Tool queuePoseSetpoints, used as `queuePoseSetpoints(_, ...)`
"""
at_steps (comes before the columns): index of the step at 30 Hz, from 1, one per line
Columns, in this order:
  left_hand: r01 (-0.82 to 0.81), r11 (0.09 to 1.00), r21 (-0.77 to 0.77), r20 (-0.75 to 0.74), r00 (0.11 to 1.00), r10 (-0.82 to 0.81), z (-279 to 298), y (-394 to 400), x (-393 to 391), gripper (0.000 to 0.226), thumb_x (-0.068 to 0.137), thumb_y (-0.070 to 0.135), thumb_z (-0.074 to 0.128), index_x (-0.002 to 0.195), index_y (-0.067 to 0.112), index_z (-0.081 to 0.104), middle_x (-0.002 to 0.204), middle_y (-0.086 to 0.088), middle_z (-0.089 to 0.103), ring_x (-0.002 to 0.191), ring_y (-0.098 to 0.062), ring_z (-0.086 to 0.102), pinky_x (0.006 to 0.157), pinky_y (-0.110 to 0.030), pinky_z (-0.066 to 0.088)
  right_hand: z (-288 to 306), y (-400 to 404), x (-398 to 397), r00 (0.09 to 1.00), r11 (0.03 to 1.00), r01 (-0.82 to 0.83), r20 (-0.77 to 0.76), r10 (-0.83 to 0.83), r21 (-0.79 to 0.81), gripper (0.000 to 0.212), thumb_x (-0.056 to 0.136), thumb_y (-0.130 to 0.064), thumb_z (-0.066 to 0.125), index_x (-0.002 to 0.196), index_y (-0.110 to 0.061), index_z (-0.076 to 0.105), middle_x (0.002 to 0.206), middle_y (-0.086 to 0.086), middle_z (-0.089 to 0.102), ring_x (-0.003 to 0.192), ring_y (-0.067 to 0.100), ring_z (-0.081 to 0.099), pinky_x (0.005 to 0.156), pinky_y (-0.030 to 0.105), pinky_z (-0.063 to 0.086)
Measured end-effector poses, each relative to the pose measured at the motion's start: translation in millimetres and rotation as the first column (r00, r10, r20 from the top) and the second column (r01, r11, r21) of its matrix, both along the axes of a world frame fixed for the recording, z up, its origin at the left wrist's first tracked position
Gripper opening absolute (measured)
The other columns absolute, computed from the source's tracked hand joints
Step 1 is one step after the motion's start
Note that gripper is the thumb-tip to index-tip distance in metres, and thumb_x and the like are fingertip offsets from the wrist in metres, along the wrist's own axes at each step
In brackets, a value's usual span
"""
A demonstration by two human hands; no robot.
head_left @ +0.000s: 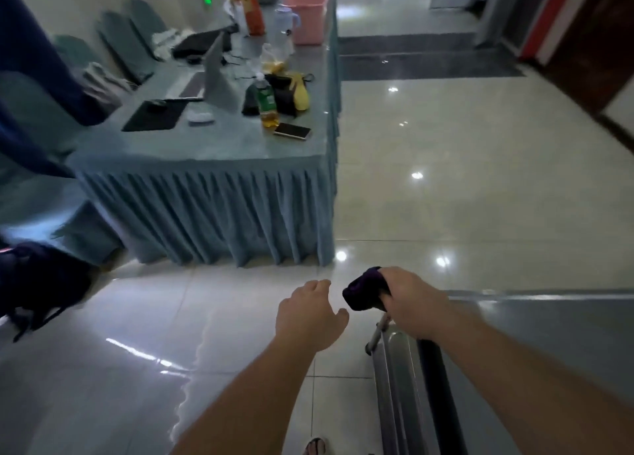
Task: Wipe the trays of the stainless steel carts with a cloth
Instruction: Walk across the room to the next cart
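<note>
Right hand [410, 302] grips the purple cloth [363, 291] above the cart [398, 386]; left hand [310, 315] hangs loose, empty (one-handed wiping could roll the cart).

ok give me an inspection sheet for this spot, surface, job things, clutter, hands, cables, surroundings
surface: glossy tiled floor with light glare; no cart tray top in view
job's things: dark purple cloth bunched up; steel cart only partly visible at the bottom edge
clutter: skirted table carrying a drink bottle, phone, laptop, mouse pad and pink bin
grippers: right hand grips the cloth above the cart; left hand relaxed, holding nothing
cables: thin dark cords among the table items, too blurred to trace
surroundings: covered chairs by the wall, dark bag at left
</note>
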State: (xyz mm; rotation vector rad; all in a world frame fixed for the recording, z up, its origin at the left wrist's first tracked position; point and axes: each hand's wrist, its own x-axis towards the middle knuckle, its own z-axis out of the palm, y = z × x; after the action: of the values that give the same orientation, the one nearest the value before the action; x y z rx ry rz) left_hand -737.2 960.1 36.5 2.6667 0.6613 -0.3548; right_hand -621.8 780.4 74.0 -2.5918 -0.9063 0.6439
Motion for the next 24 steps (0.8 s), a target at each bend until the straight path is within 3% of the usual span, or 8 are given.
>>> queuePoseSetpoints(6,0.181,0.983,0.018,0.034,0.983,-0.182,6,-1,43,0.07,0.093,0.063,0.049,0.154,0.028,0.043,0.154,0.005,0.052,0.138,-0.023,0.051,0.106,-0.044,0.043,16,-21,-3,0.981,0.981,0.192,0.042,-0.192,0.004,0.031,0.106,-0.03,0.042,0.134,-0.026,0.054,0.13,-0.007,0.058,0.113,0.014,0.056,0.096,0.041,0.052)
queuePoseSetpoints(11,0.274,0.96,0.059,0.085,0.957,-0.278,18,-9,60,0.074,0.093,0.064,0.048,0.158,0.029,0.039,0.156,0.005,0.051,0.139,-0.023,0.052,0.109,-0.046,0.045,30,-48,-5,0.946,0.948,0.313,0.069,-0.317,0.057,0.03,0.105,-0.032,0.04,0.129,-0.04,0.056,0.13,-0.015,0.058,0.113,0.01,0.057,0.096,0.04,0.053)
queuePoseSetpoints(17,0.316,0.943,0.104,0.082,0.942,-0.325,45,0,49,0.073,0.095,0.062,0.048,0.16,0.029,0.035,0.161,0.005,0.045,0.143,-0.023,0.047,0.11,-0.047,0.043,39,-49,-6,0.935,0.925,0.345,0.036,-0.354,0.159,0.032,0.104,-0.028,0.043,0.125,-0.046,0.059,0.127,-0.017,0.06,0.112,0.007,0.06,0.099,0.037,0.052)
queuePoseSetpoints(24,0.286,0.946,0.153,0.076,0.951,-0.299,61,52,25,0.071,0.098,0.059,0.051,0.161,0.031,0.034,0.165,0.006,0.04,0.148,-0.022,0.041,0.116,-0.046,0.038,24,26,2,0.958,0.932,0.287,-0.083,-0.275,0.223,0.028,0.106,-0.029,0.047,0.131,-0.029,0.059,0.124,-0.005,0.065,0.108,0.015,0.064,0.098,0.039,0.054)
